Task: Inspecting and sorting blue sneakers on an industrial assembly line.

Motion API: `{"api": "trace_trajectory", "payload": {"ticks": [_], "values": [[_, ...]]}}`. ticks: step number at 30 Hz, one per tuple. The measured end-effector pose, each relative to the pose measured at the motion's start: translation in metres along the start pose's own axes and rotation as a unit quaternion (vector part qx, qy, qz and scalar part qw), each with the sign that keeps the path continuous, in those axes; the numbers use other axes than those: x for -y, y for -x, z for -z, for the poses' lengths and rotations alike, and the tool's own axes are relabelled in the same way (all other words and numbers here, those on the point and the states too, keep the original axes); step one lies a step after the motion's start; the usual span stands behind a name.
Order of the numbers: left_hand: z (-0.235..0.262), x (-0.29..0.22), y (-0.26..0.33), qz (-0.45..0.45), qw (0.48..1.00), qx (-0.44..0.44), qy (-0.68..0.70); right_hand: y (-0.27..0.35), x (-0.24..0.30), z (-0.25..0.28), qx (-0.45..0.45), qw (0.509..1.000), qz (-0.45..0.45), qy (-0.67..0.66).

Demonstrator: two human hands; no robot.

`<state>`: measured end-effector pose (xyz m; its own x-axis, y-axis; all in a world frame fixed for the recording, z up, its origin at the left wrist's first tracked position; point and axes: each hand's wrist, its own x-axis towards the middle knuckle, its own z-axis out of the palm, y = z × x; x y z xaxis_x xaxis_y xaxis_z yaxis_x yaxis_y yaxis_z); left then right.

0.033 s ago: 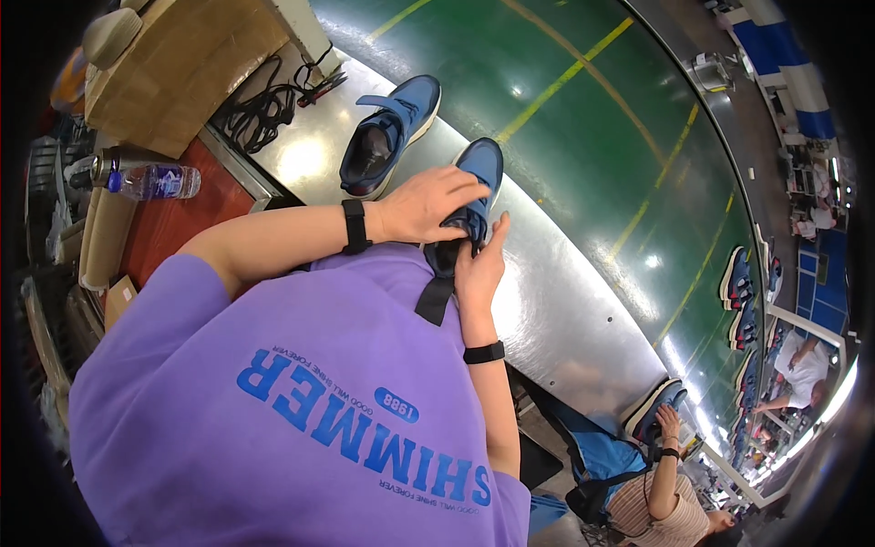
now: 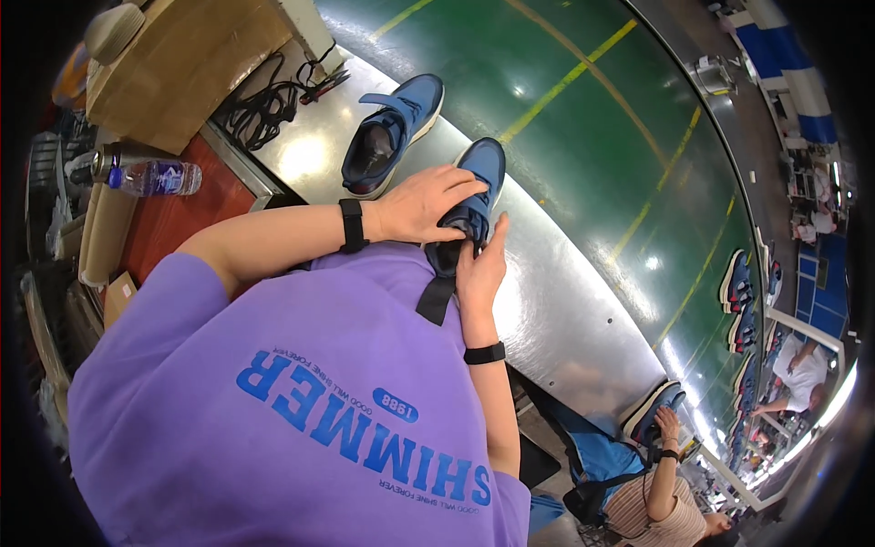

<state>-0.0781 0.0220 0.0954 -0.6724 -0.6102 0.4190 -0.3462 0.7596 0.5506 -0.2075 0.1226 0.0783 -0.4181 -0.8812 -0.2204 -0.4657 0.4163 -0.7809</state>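
While the left hand [image 2: 424,205] grips the blue shoe [image 2: 474,196] on the steel desk [image 2: 556,310], the right hand [image 2: 480,269] fingers pinch its black tongue. Another shoe [image 2: 392,132] lies beside it, untouched. Laces [image 2: 260,114] wait nearby.

My left hand [image 2: 421,202] lies on the near shoe [image 2: 474,187], my right hand [image 2: 481,269] beside it; the second shoe [image 2: 387,137] stands behind, bottle [image 2: 146,176] far left.

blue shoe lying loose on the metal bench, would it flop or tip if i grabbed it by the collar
The loose blue shoe probably keeps its shape: its collar stands open unaided. It looks light for its size. Its broad flat sole on the shiny metal bench suggests sliding rather than tipping.
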Motion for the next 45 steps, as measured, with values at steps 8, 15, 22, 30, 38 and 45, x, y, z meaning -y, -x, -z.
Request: {"api": "trace_trajectory", "payload": {"ticks": [8, 15, 22, 30, 38, 45], "values": [[0.013, 0.018, 0.016, 0.087, 0.984, 0.116, 0.105, -0.010, -0.015, -0.006, -0.016, 0.995, 0.087, 0.047], [0.083, 0.038, 0.063, 0.119, 0.984, 0.099, -0.092, -0.011, -0.050, 0.021, -0.095, 0.992, 0.010, 0.077], [0.077, 0.061, 0.078, 0.054, 0.975, 0.124, -0.177, -0.036, -0.068, 0.079, -0.052, 0.995, -0.057, 0.071], [0.057, 0.033, 0.067, 0.055, 0.997, 0.057, 0.001, -0.014, 0.024, 0.025, -0.081, 0.930, 0.240, 0.266], [0.054, 0.051, 0.033, 0.036, 0.993, -0.062, -0.095, -0.011, 0.077, -0.033, 0.099, 0.921, 0.359, 0.117], [0.038, 0.064, 0.011, -0.011, 0.978, 0.007, -0.207, -0.035, 0.072, -0.086, 0.116, 0.881, 0.374, 0.267]]}}
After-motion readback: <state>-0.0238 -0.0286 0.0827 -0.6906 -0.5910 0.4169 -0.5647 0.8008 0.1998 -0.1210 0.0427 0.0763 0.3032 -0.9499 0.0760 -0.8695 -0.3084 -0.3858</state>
